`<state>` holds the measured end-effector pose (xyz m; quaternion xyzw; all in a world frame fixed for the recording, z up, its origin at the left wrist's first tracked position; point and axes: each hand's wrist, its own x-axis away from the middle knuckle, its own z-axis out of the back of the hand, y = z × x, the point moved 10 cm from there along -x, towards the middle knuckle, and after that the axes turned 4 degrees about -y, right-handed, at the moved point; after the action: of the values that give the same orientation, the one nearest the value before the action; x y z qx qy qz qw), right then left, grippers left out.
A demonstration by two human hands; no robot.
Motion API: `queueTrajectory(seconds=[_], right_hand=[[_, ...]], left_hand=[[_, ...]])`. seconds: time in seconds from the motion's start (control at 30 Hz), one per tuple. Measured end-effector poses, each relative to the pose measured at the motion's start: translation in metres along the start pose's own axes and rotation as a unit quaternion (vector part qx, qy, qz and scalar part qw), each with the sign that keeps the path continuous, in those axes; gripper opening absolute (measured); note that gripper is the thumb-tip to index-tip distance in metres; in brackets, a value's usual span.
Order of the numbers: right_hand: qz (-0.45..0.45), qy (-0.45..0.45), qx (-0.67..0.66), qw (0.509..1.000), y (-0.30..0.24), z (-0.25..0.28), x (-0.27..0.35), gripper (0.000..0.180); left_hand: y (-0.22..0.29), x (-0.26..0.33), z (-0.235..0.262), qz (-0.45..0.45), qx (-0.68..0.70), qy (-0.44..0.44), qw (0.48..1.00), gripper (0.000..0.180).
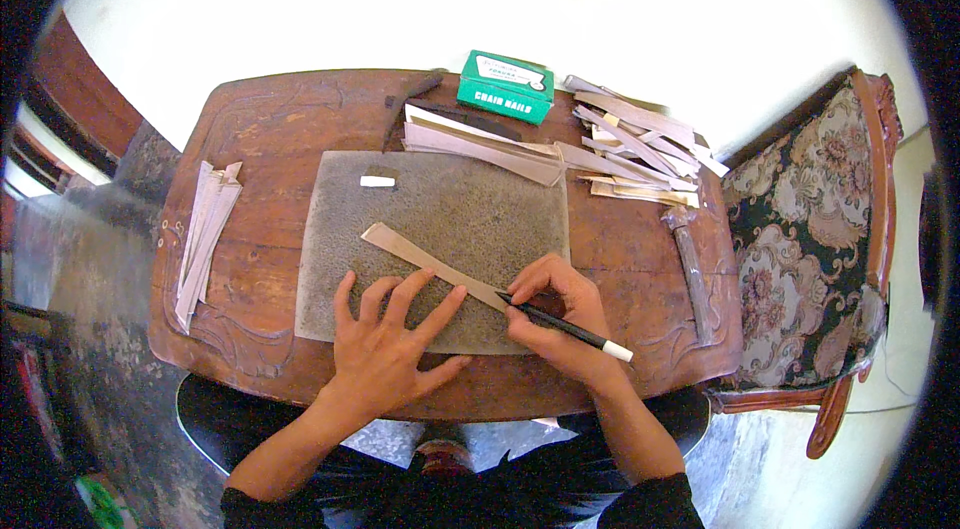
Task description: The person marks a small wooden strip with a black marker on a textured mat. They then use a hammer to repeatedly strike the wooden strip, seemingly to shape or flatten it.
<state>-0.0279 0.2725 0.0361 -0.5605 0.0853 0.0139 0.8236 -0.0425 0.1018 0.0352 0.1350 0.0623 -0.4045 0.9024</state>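
Wooden table (640, 239) carries a grey mat (470, 219). Left hand (392, 341) lies open, fingers spread flat, pinning a pale strip (420, 256) diagonally across the mat. Right hand (560, 321) grips a black pen (570, 329), tip at the strip's edge

Both bare forearms enter from the lower edge; the left hand (385, 334) lies flat, fingers fanned, while the right hand (560, 314) curls its fingers in a pinch.
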Motion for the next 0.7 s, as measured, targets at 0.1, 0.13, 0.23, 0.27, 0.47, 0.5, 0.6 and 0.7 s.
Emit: queueTrajectory(seconds=[0.1, 0.13, 0.23, 0.27, 0.47, 0.5, 0.6, 0.7], right_hand=[[-0.008, -0.005, 0.034, 0.999, 0.009, -0.002, 0.000, 0.019], [-0.007, -0.005, 0.048, 0.999, 0.011, -0.003, 0.000, 0.019], [-0.018, -0.005, 0.064, 0.998, 0.014, -0.003, 0.000, 0.019], [-0.015, -0.004, 0.068, 0.998, 0.013, -0.003, 0.000, 0.019], [-0.005, -0.003, 0.060, 0.998, 0.013, -0.004, -0.002, 0.020], [-0.002, -0.003, 0.063, 0.998, 0.012, -0.004, -0.002, 0.020], [0.000, -0.001, 0.065, 0.998, 0.010, -0.004, -0.002, 0.020], [-0.002, -0.002, 0.066, 0.998, 0.010, -0.004, -0.002, 0.021]], left_hand=[[-0.001, 0.001, -0.003, 0.002, -0.003, -0.006, 1.000, 0.069], [-0.001, 0.001, -0.004, 0.003, -0.004, -0.008, 1.000, 0.070], [-0.002, 0.002, -0.004, 0.003, -0.006, -0.013, 1.000, 0.070], [-0.002, 0.002, -0.004, 0.003, -0.005, -0.011, 1.000, 0.070], [-0.001, 0.003, -0.003, 0.002, -0.009, -0.007, 1.000, 0.070], [-0.002, 0.003, -0.003, 0.003, -0.008, -0.009, 1.000, 0.070], [-0.002, 0.002, -0.004, 0.005, -0.002, -0.013, 1.000, 0.070], [-0.002, 0.002, -0.004, 0.006, 0.000, -0.011, 1.000, 0.070]])
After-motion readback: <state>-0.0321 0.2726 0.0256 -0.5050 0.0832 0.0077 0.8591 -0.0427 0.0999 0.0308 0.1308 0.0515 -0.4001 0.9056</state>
